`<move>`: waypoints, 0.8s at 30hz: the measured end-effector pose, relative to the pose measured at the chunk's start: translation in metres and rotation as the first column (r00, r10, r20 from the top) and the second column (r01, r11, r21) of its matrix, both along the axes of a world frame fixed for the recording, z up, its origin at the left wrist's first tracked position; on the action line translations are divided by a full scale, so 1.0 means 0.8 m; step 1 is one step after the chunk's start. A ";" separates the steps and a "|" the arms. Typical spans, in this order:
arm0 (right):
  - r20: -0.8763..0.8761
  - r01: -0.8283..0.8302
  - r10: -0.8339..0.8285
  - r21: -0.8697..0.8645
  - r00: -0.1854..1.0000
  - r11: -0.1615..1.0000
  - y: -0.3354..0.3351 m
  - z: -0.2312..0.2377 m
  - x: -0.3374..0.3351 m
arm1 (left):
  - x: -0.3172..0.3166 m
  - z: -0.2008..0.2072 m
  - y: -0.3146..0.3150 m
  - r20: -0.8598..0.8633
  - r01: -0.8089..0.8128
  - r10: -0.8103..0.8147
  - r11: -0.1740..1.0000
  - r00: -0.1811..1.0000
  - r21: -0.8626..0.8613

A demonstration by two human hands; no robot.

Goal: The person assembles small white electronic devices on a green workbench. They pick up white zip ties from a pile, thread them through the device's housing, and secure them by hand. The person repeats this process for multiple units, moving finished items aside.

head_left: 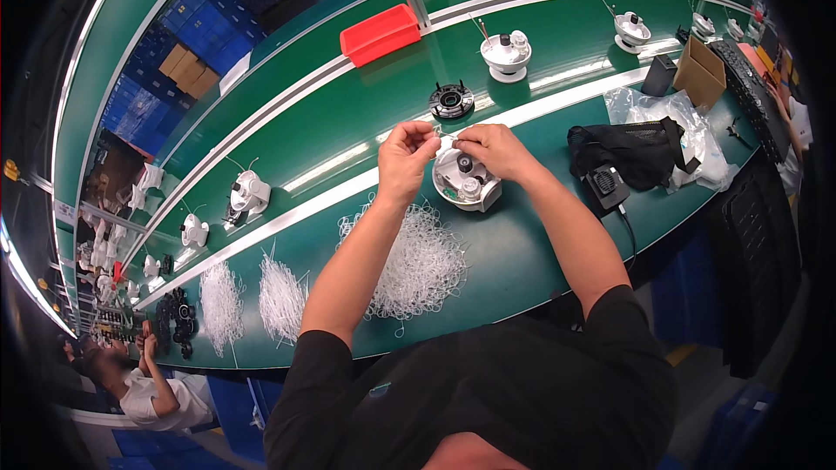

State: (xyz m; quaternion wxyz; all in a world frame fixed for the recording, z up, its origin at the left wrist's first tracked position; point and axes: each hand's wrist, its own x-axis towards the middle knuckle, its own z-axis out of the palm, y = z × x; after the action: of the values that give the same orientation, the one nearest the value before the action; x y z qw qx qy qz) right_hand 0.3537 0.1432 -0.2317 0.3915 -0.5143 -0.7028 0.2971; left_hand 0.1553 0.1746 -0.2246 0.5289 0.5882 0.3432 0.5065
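In front of me on the green bench is a white bowl-shaped plastic housing (pixel 479 205), open at the top. Inside it are a dark knob-like part and a clear round part. Just above its far rim, my left hand (pixel 404 162) pinches a thin white wire (pixel 446 134) between thumb and forefinger. My right hand (pixel 496 151) is closed on the same wire from the other side, its fingers covering part of the housing. Exactly where the wire ends is too small to make out. Beyond both hands lies a black round frame (pixel 451 101) on the conveyor.
Heaps of white looped cords (pixel 416 259) lie near my left forearm. A red bin (pixel 380 35) and more white housings (pixel 506 58) stand along the belt. To the right are a black mesh bag (pixel 629 153), a black boxy device (pixel 604 189) and an open carton (pixel 699 72). A co-worker (pixel 165 396) sits far left.
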 end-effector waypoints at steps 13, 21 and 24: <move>-0.079 -0.080 0.074 -0.086 0.994 0.993 0.003 -0.005 0.009 | 0.010 -0.001 0.002 -0.249 0.122 -0.119 0.993 0.961 -0.005; -0.114 -0.131 0.131 0.005 0.985 0.991 0.004 -0.016 0.018 | 0.006 -0.008 0.002 -0.236 0.152 -0.175 0.982 0.956 -0.113; -0.121 -0.119 0.121 0.022 0.985 0.993 0.003 -0.015 0.017 | 0.008 -0.011 0.004 -0.388 0.148 -0.080 0.977 0.918 0.150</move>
State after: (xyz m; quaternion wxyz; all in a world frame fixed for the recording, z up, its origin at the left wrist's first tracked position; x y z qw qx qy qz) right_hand 0.3674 0.1457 -0.2435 0.4188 -0.4491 -0.7095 0.3458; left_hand 0.1614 0.1782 -0.2331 0.4269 0.7386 0.3578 0.3798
